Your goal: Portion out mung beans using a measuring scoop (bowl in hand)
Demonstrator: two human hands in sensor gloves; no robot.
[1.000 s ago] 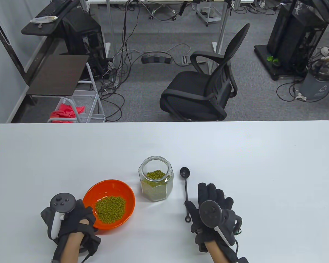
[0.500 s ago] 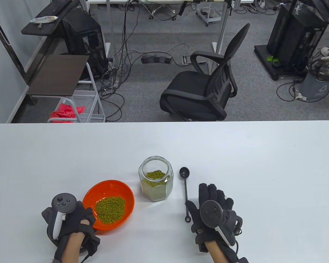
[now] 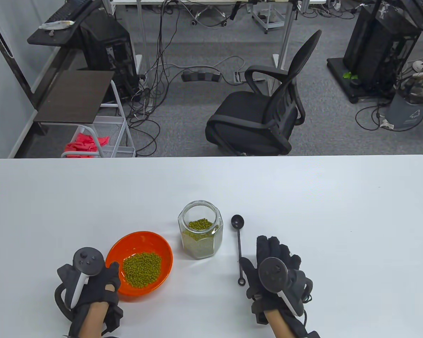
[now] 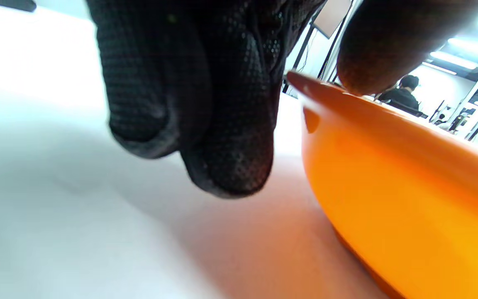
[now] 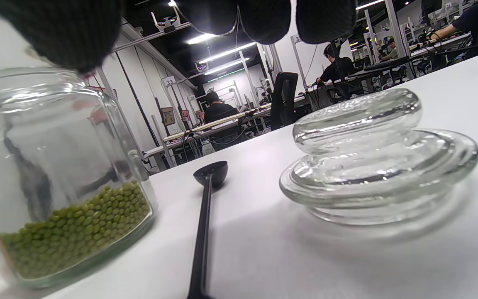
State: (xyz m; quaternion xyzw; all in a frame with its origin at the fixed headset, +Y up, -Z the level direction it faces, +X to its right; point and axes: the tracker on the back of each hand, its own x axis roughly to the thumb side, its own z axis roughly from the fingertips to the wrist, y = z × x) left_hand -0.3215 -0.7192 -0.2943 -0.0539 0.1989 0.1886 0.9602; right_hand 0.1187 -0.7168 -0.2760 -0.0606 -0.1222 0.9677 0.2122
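An orange bowl (image 3: 164, 246) with mung beans (image 3: 142, 269) sits on the white table. My left hand (image 3: 91, 281) is at its near-left side. In the left wrist view my thumb (image 4: 380, 54) touches the bowl's rim (image 4: 409, 187), while my fingers (image 4: 206, 124) hang beside the wall with a gap. An open glass jar (image 3: 200, 229) of mung beans stands to the bowl's right. A black measuring scoop (image 3: 239, 246) lies on the table right of the jar. My right hand (image 3: 275, 271) is spread flat beside the scoop's handle and holds nothing.
In the right wrist view a glass jar lid (image 5: 378, 162) lies on the table right of the scoop (image 5: 203, 216), below my fingertips; the jar (image 5: 56, 178) is at the left. In the table view the lid does not show. An office chair (image 3: 261, 116) stands beyond the far edge.
My left hand has shifted a little to the right along the bowl's near side, with its thumb now at the rim. The bowl, jar, scoop and right hand have stayed put.
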